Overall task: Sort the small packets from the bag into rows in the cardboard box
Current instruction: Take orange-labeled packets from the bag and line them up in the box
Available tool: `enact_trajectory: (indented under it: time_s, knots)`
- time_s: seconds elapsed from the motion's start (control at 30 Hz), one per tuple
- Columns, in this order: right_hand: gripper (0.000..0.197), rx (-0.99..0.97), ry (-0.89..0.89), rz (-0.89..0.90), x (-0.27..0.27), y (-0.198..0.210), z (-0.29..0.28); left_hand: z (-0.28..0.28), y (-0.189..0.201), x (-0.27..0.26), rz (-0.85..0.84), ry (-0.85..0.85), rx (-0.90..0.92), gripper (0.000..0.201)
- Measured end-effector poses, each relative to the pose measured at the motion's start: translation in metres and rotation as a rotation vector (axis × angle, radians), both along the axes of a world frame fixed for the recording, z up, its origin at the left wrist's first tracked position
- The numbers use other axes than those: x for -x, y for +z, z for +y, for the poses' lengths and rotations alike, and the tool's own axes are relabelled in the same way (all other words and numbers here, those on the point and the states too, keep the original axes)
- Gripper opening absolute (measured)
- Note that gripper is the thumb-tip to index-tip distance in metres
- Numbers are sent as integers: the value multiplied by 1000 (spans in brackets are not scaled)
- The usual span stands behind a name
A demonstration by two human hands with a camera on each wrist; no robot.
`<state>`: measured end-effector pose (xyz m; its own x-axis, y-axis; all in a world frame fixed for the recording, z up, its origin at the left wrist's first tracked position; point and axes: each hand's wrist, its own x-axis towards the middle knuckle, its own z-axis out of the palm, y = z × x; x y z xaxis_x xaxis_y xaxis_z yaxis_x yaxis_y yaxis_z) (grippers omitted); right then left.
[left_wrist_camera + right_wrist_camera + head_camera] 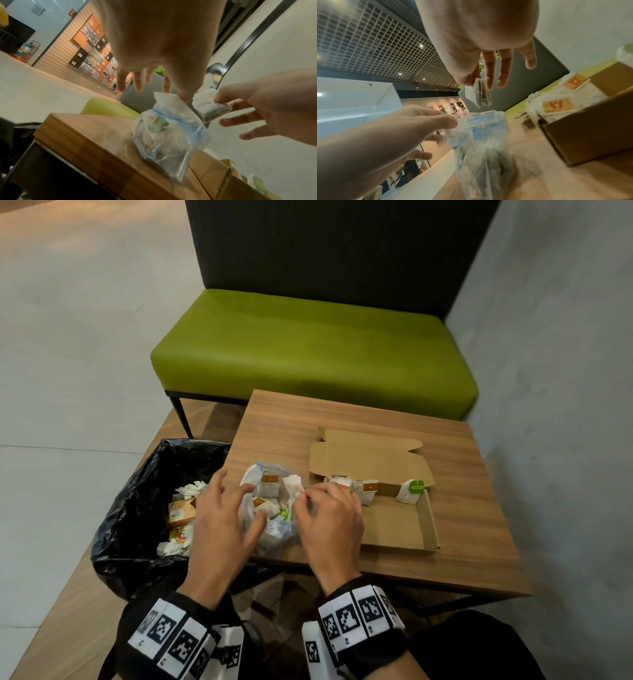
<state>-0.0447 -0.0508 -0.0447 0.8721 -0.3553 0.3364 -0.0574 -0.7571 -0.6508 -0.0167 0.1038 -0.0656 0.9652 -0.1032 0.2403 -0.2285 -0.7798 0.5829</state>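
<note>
A clear plastic bag with several small packets inside lies on the wooden table, left of the open cardboard box. My left hand holds the bag's rim between thumb and forefinger, the other fingers spread. Just above the bag's mouth, my right hand pinches one white packet between thumb and forefinger. A row of packets stands along the box's far wall, with a green-tagged packet at its right end.
A bin lined with a black bag, holding paper waste and a small carton, stands against the table's left side. A green bench is behind the table, a grey wall to the right. The box's near half is bare cardboard.
</note>
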Motion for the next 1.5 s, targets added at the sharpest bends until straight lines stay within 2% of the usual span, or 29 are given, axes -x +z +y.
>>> enact_trajectory:
  time_s: [0.13,0.23,0.3,0.43,0.57,0.63,0.73,0.87,1.0,1.1,1.27,1.37,1.5]
  knots:
    - [19,5,-40,15,10,-1,-12,-9,5,7,-181,11,-50,34]
    - [16,20,-46,-18,14,-1,-16,-20,14,12,-265,-103,73,22]
    - [18,45,-45,-42,16,-1,-17,-32,20,17,-150,-204,203,10]
    - [24,144,-60,-51,22,5,-22,-58,26,21,191,-236,428,10]
    - [16,238,-63,-49,27,9,-32,-69,25,22,353,-313,684,32]
    - [29,230,-12,-7,29,8,-35,-74,28,25,405,-345,761,35]
    - [43,101,108,63,32,7,-41,-79,30,26,485,-337,843,34]
    - [23,-298,180,52,36,8,-53,-79,23,20,597,-275,919,27]
    - [23,-448,62,51,37,6,-73,-83,22,19,607,-265,887,24]
    - [21,-521,82,142,37,5,-84,-89,22,18,569,-321,818,24]
    - [13,-512,124,263,37,3,-102,-98,12,12,504,-415,548,20]
    - [12,-477,144,317,36,3,-116,-106,7,14,411,-382,369,20]
    - [9,-378,-28,287,23,-1,-142,-108,5,21,330,-305,213,33]
